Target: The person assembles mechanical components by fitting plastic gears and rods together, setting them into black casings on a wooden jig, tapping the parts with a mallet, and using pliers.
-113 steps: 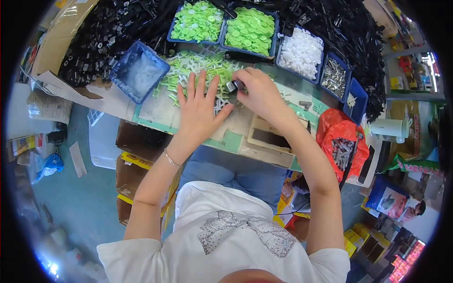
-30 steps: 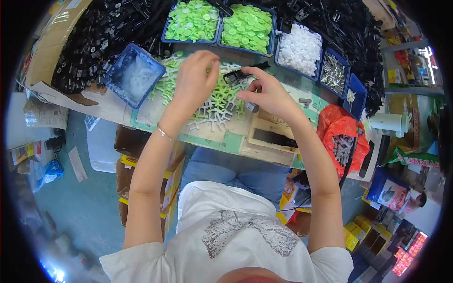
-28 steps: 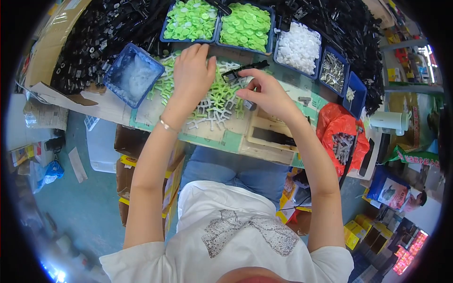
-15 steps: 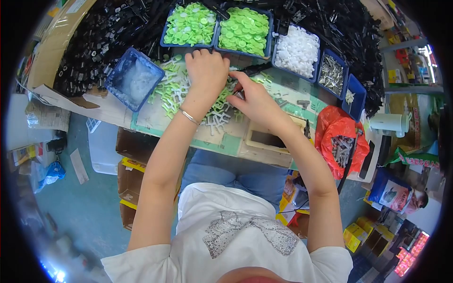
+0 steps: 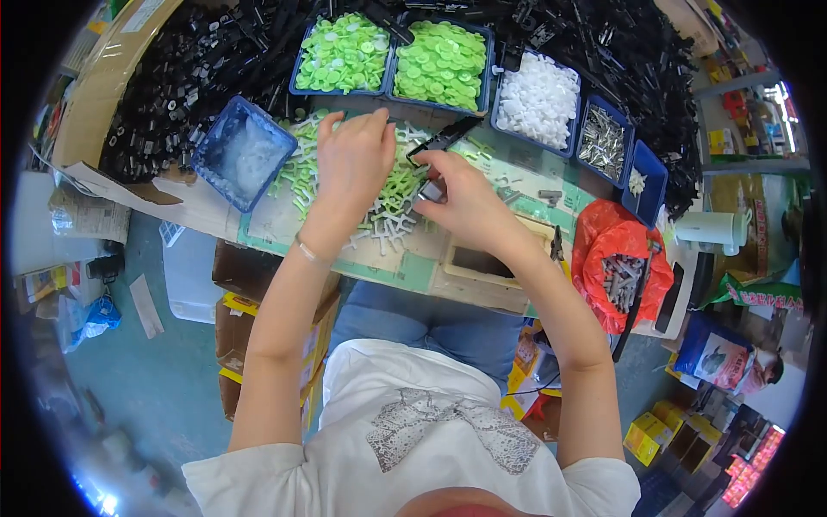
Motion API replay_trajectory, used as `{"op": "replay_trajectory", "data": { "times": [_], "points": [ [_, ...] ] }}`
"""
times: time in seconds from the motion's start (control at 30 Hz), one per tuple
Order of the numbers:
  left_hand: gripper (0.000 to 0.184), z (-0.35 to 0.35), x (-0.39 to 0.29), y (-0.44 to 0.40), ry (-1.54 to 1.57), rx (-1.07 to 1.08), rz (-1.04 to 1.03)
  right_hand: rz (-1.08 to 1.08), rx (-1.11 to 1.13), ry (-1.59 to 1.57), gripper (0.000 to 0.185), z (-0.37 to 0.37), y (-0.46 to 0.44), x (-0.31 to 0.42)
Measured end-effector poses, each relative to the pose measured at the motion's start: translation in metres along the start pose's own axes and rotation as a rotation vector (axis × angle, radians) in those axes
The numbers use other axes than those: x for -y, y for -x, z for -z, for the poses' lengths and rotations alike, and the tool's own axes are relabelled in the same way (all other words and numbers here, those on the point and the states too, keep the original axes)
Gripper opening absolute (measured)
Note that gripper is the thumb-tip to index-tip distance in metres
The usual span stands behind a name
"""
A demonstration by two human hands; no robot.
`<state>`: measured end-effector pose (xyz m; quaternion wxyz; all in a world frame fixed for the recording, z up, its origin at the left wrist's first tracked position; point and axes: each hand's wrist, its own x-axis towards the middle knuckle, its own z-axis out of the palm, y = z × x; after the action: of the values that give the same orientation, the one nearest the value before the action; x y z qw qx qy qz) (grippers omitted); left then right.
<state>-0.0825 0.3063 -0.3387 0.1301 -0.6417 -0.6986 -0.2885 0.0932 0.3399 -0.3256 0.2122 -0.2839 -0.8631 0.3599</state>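
a small grey block [image 5: 432, 191], squared and metallic in look, is seated in the right hand [image 5: 461, 191], above the worktable. grip, right hand: narrow; thumb and curled fingers close around the block. a long black part [image 5: 446, 136], ridged and rigid, lies at the index fingertip, tilted up to the right; contact is likely, but whether it is gripped cannot be told. grip, left hand [image 5: 351, 168]: fingers bent, fingertips low over the pile of forked pieces [image 5: 401, 183]; whether anything is held cannot be told. the pieces are y-shaped, smooth, green and white, and spread loosely beneath both hands.

beyond the pile stand blue plastic bins: two with round light-green discs [image 5: 439, 65], one with small white parts [image 5: 538, 99], one with shiny metal pins [image 5: 603, 140]. a blue tray [image 5: 220, 189] to the left contains a whitish, translucent mass. nearer the body, a cream box [image 5: 447, 285] has a dark rectangular opening. to the right, a crinkled red plastic bag [image 5: 594, 297] contains grey cylindrical parts. heaped black components [image 5: 603, 43] form the outer ring.

markings: a green bag [image 5: 762, 297] bears characters too small to read; a white label [image 5: 142, 15] on the cardboard [image 5: 95, 112] is likewise illegible.
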Motion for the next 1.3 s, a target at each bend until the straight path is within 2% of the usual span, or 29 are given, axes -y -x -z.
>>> {"op": "replay_trajectory", "data": {
  "times": [0.07,0.1,0.17,0.2,0.3,0.33,0.47,0.53,0.57,0.63,0.67,0.7,0.73,0.77,0.83,0.9,0.97,1.0,1.17,1.2,1.3],
  "points": [
    [0.01,0.016,0.002,-0.003,0.077,-0.161,-0.041,-0.192,0.039,-0.081,0.041,0.003,0.0,0.007],
    [0.015,0.022,0.007,-0.011,0.092,-0.177,-0.052,-0.197,0.034,-0.086,0.041,0.003,-0.001,0.008],
    [0.012,0.023,0.016,-0.036,0.028,-0.174,-0.014,-0.224,0.104,-0.112,0.035,0.001,-0.004,0.008],
    [0.013,0.018,0.022,-0.045,0.043,-0.219,-0.032,-0.168,0.055,-0.113,0.031,-0.004,-0.003,0.005],
    [0.013,0.011,0.029,-0.053,0.017,-0.247,-0.104,-0.221,0.061,-0.132,0.028,-0.008,-0.001,0.008],
    [0.013,0.011,0.03,-0.051,0.014,-0.252,-0.104,-0.185,-0.006,-0.113,0.024,-0.011,0.002,0.005],
    [0.02,0.031,0.01,-0.01,0.221,-0.152,-0.043,-0.132,-0.07,-0.111,0.027,-0.012,0.009,0.004],
    [0.024,0.043,-0.002,0.021,0.3,-0.117,-0.037,0.001,-0.192,-0.028,0.034,-0.005,0.011,0.001],
    [0.027,0.049,-0.008,0.037,0.333,-0.028,-0.041,-0.054,-0.174,-0.034,0.037,0.003,0.013,0.001],
    [0.034,0.06,-0.02,0.062,0.343,0.098,-0.044,-0.286,-0.23,-0.283,0.033,0.016,0.018,0.014],
    [0.038,0.065,-0.026,0.073,0.319,0.134,-0.045,-0.283,-0.28,-0.282,0.031,0.023,0.022,0.014],
    [0.052,0.065,-0.028,0.086,0.309,0.227,-0.017,-0.295,-0.251,-0.331,0.03,0.028,0.031,0.01],
    [0.052,0.062,-0.031,0.092,0.31,0.23,-0.022,-0.303,-0.225,-0.38,0.029,0.034,0.041,0.006],
    [0.06,0.06,-0.038,0.097,0.209,0.274,0.046,-0.402,-0.191,-0.393,0.028,0.042,0.049,0.014],
    [0.077,0.049,-0.039,0.105,0.091,0.369,0.144,-0.449,-0.24,-0.427,0.023,0.043,0.072,0.013],
    [0.076,0.038,-0.035,0.103,0.03,0.342,0.137,-0.507,-0.255,-0.412,0.021,0.045,0.091,0.015],
    [0.072,0.029,-0.031,0.098,0.076,0.342,0.134,-0.284,-0.281,-0.177,0.02,0.049,0.109,0.017],
    [0.071,0.025,-0.029,0.095,0.086,0.331,0.118,-0.254,-0.293,-0.039,0.019,0.05,0.118,0.015],
    [0.06,0.033,-0.039,0.084,0.158,0.238,0.12,-0.258,-0.298,-0.069,0.019,0.037,0.135,0.011],
    [0.054,0.037,-0.043,0.085,0.196,0.186,0.099,-0.192,-0.297,-0.022,0.019,0.032,0.133,0.01],
    [0.05,0.045,-0.051,0.089,0.159,0.205,0.018,-0.079,-0.306,0.057,0.019,0.015,0.12,0.011]
  ]
}}
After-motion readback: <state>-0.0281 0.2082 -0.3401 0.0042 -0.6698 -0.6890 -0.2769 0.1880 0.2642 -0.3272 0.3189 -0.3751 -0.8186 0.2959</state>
